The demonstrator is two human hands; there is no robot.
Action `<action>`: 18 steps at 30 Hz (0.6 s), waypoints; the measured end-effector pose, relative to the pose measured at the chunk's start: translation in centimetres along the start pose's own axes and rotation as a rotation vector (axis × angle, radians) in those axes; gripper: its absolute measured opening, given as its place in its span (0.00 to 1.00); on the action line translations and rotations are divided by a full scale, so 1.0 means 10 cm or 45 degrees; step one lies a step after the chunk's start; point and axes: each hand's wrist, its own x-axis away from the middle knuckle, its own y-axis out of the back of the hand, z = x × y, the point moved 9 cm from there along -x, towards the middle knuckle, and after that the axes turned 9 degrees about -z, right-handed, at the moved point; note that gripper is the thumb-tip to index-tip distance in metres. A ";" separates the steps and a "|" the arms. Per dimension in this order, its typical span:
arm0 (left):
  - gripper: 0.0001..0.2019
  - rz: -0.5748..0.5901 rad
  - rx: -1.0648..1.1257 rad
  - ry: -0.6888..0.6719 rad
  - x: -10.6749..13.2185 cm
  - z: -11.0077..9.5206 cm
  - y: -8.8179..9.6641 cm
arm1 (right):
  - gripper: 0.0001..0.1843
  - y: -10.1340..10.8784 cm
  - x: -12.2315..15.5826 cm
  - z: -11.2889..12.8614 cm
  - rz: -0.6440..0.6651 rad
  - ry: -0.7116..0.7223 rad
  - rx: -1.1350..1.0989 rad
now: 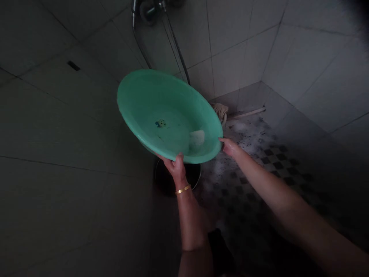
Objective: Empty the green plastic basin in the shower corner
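Observation:
A large green plastic basin is held up and tilted, its inside facing me. My left hand grips the near rim, thumb over the edge and fingers underneath; a gold bangle circles that wrist. At the right end of the rim, my right hand holds on, its fingers partly hidden behind the basin. Inside the basin a whitish patch, perhaps foam or water, lies at the lower right. A small printed picture marks the basin's bottom.
Under the basin stands a dark round container, mostly hidden. White foam covers part of the checkered floor. A beige cloth and a pale stick lie by the wall. A shower hose hangs from the tap behind.

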 end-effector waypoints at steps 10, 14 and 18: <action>0.45 -0.019 -0.012 -0.073 -0.02 0.08 0.04 | 0.11 0.09 -0.29 -0.02 -0.041 0.007 -0.157; 0.47 -0.056 0.043 0.002 -0.06 0.16 0.09 | 0.10 0.16 -0.32 -0.03 -0.068 0.019 -0.129; 0.43 -0.102 0.086 0.090 -0.11 0.24 0.15 | 0.09 0.24 -0.35 0.11 -0.081 0.095 -0.089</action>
